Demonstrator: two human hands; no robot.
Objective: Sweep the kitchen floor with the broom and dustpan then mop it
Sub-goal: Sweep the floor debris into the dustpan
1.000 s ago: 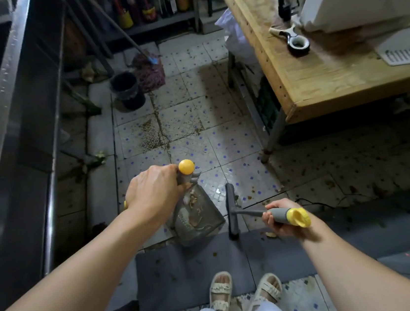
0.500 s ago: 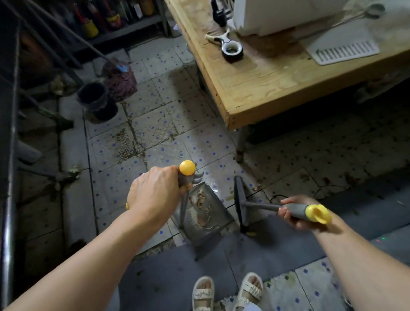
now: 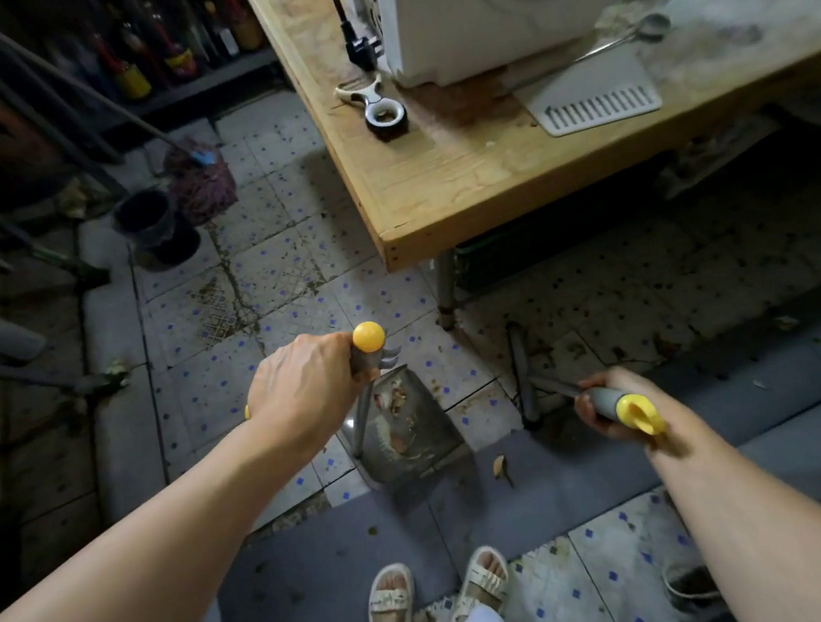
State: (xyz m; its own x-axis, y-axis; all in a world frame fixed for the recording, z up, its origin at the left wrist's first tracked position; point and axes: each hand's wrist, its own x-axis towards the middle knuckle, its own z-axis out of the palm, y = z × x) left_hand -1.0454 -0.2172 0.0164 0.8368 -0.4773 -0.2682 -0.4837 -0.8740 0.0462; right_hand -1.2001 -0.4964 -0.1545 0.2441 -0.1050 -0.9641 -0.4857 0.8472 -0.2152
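Sweeping is the step in hand, and it looks only partly done: the tiled floor (image 3: 290, 274) carries dark specks and grime near the drain stain and under the wooden surface (image 3: 433, 178). The left hand (image 3: 304, 391) is clamped round the upright handle of the dustpan (image 3: 402, 430), just below its yellow knob; the pan sits tilted on the floor at the edge of a grey mat (image 3: 333, 542), with scraps already inside it. The right hand (image 3: 611, 405) is curled tight round the grey, yellow-capped grip of the broom (image 3: 522, 374), whose dark head stands on the tiles just to the right of the pan, near the leg of the surface.

To do this well, I judge the pan's lip should be pressed flat to the tiles so nothing slides beneath it, and the broom should draw in short strokes toward the pan's mouth, not across it. A dry leaf (image 3: 499, 466) lies on the mat close beside the pan and wants gathering too. Dirt under the surface probably needs the broom head reached well in before pulling back. Keeping the pan tipped back when lifted should stop the scraps from spilling.

The mop (image 3: 200, 176) leans by a dark bucket (image 3: 149, 224) further up the floor, untouched, waiting for the second half of the task
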